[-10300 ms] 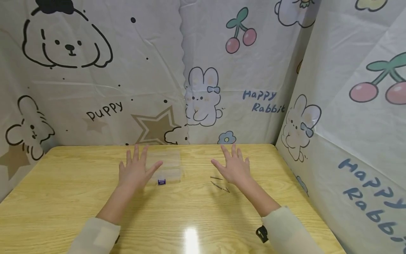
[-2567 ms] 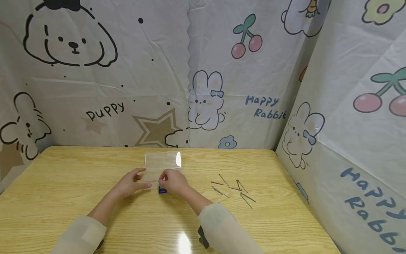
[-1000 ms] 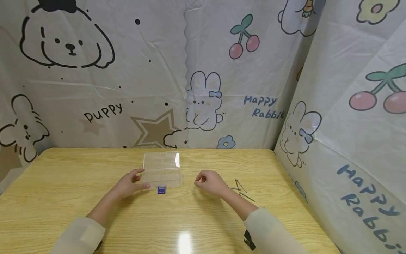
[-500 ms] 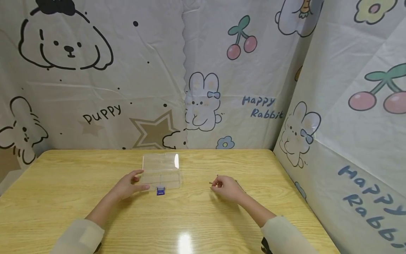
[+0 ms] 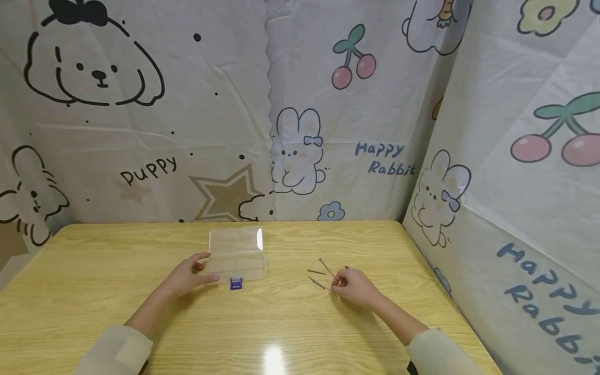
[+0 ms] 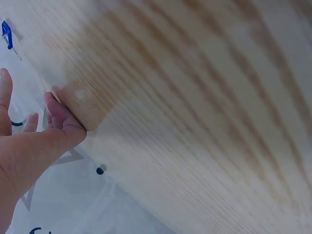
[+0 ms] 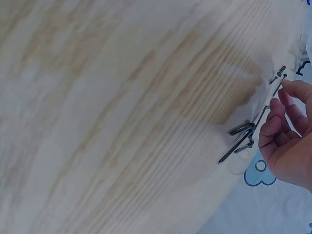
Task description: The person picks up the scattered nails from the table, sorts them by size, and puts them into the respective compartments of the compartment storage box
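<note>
Reaching for nails beside a clear plastic box

Head view: a person sits at a wooden table (image 5: 94, 291) walled in by cartoon-printed sheets (image 5: 140, 130). The left hand (image 5: 187, 275) rests on the table, thumb and fingers spread against the left edge of a clear plastic box (image 5: 236, 252), whose lid is tipped open; a small blue clasp (image 5: 236, 283) sits at its near edge. Well to the right, the right hand (image 5: 354, 286) lies with curled fingers among scattered nails (image 5: 319, 272); whether it pinches one cannot be told here.

Left wrist view: the left hand (image 6: 34, 146) shows thumb and fingertips relaxed at the table edge, the blue clasp (image 6: 6, 33) just beyond.

Right wrist view: the right hand (image 7: 287, 134) has fingers curled, tips beside a cluster of nails (image 7: 243, 134); actual contact is unclear.
</note>
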A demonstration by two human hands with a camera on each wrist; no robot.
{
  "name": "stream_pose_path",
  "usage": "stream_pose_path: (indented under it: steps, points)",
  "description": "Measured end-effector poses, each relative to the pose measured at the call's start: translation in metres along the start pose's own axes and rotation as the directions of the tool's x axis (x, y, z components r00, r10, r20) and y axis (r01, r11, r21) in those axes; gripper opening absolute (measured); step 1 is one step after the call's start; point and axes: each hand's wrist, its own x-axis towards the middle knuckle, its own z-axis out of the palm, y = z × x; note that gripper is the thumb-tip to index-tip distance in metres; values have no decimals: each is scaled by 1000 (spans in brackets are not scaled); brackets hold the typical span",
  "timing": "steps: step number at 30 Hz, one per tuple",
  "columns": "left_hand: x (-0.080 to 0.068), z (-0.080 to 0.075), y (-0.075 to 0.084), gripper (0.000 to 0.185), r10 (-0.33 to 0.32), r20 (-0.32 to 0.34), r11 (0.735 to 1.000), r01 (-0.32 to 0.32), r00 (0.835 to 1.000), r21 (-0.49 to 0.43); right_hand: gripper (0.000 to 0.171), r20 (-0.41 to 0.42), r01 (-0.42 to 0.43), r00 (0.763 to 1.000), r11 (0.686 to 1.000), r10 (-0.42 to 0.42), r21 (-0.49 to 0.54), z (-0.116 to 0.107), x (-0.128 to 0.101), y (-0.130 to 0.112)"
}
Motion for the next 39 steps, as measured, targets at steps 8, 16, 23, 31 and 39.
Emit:
stream_pose_path:
  steps: [8, 16, 23, 31, 39]
  points:
    - [-1, 1, 0, 82, -1, 4, 1000, 1, 1000, -2, 6, 27, -13, 1000, 1000, 14, -27, 2, -6, 7]
    - [-2, 1, 0, 83, -3, 1, 1000, 3, 1000, -6, 8, 26, 8, 1000, 998, -6, -69, 4, -6, 5]
    - [-1, 1, 0, 83, 1, 4, 1000, -1, 1000, 0, 8, 31, 13, 999, 998, -11, -66, 7, -5, 3]
    - [-1, 1, -1, 83, 2, 10, 1000, -2, 1000, -3, 7, 40, 3, 999, 999, -1, -42, 7, -4, 4]
    - [0, 0, -1, 83, 1, 5, 1000, -1, 1000, 0, 6, 42, 12, 999, 1000, -13, 23, 4, 0, -2]
